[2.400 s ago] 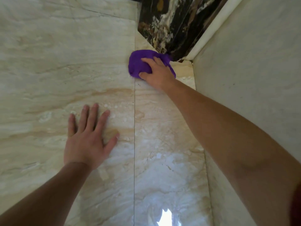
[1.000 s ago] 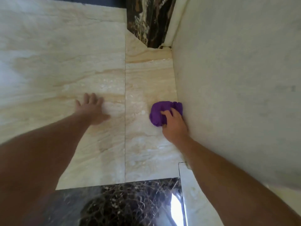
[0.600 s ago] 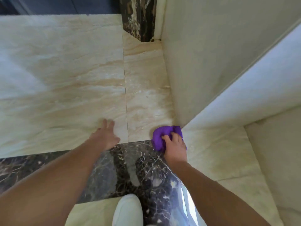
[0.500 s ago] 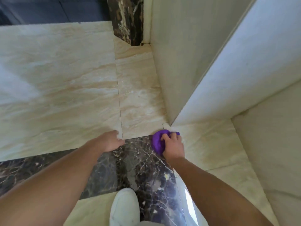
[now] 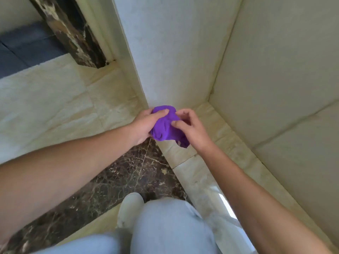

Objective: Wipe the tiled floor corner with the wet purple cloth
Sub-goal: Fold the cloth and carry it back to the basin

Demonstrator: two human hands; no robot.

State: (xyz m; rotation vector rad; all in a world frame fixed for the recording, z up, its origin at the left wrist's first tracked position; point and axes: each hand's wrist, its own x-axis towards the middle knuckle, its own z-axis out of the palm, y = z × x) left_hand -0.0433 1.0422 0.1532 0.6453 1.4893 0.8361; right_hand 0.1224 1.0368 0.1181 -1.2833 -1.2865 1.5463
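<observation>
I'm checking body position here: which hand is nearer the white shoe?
Left, narrowly. The left hand sits up and slightly left of the white shoe; the right hand is farther right. Both hold the purple cloth.

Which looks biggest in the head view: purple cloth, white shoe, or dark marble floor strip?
1. dark marble floor strip
2. purple cloth and white shoe: about alike; the shoe is partly hidden and nearer the camera, so unranked.
</observation>
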